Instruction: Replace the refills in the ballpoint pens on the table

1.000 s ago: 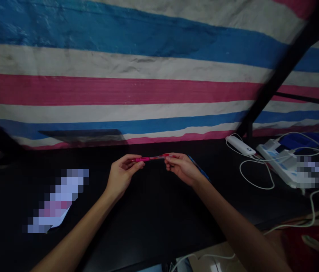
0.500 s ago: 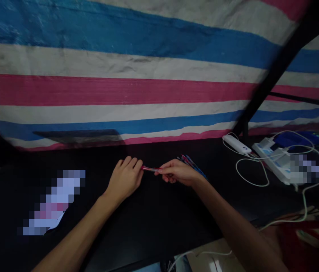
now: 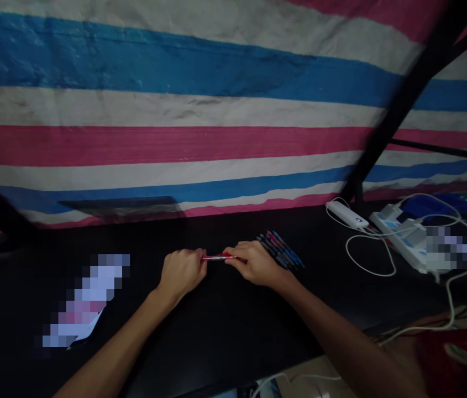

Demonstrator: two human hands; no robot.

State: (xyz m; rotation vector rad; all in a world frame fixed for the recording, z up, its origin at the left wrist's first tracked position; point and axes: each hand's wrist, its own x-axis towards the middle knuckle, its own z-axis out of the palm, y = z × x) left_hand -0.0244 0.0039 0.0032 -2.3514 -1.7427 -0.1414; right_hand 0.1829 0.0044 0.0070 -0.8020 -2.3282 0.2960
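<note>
A slim red pen [image 3: 216,258] with a clear-looking barrel is stretched level between my two hands, above the black table [image 3: 216,326]. My left hand [image 3: 183,271] is closed around its left end. On the other end, my right hand [image 3: 253,262] grips with thumb and fingers, so both tips of the pen are hidden. Just behind and right of my right hand lies a bunch of pens [image 3: 281,249], black, blue and red, side by side on the table.
A white power bank [image 3: 347,214] with a looped cable and a white power strip [image 3: 399,235] with plugs sit at the right. A blurred-out pale item [image 3: 88,304] lies at the left. Behind the table hangs a striped sheet [image 3: 175,145], with a dark metal post [image 3: 394,119] before it.
My right hand has turned over and closed more fully on the pen. Both hands sit slightly lower, and more of the pen bunch shows. The view has tilted a little.
</note>
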